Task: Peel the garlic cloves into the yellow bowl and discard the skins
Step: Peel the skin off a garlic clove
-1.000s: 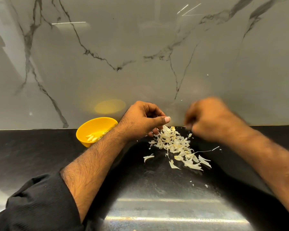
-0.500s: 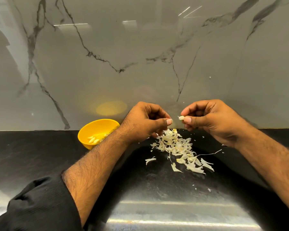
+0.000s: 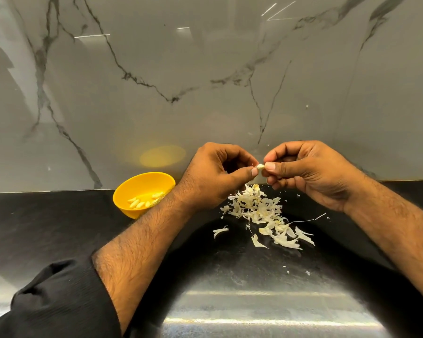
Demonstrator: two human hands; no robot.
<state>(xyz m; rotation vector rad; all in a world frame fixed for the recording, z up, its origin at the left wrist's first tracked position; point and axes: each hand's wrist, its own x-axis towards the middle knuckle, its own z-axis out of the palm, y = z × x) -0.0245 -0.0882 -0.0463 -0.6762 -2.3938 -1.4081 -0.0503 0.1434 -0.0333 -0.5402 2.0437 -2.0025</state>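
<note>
2 hands' fingers (image 3: 274,167) pinch clove (image 3: 260,166).

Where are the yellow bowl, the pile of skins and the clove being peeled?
Bowl (image 3: 122,193): head view, bare inner wall on the left.
Skins (image 3: 259,207): head view, middle of the pile.
Clove (image 3: 260,166): head view, white tip between both thumbs.

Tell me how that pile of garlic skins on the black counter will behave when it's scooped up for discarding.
The garlic skins look thin and curled, so probably very light and floppy, apt to scatter under a quick sweep. Stray flakes already lie apart on the counter, so some will likely escape a single grip. They seem dry and may crumble when pinched.
</note>
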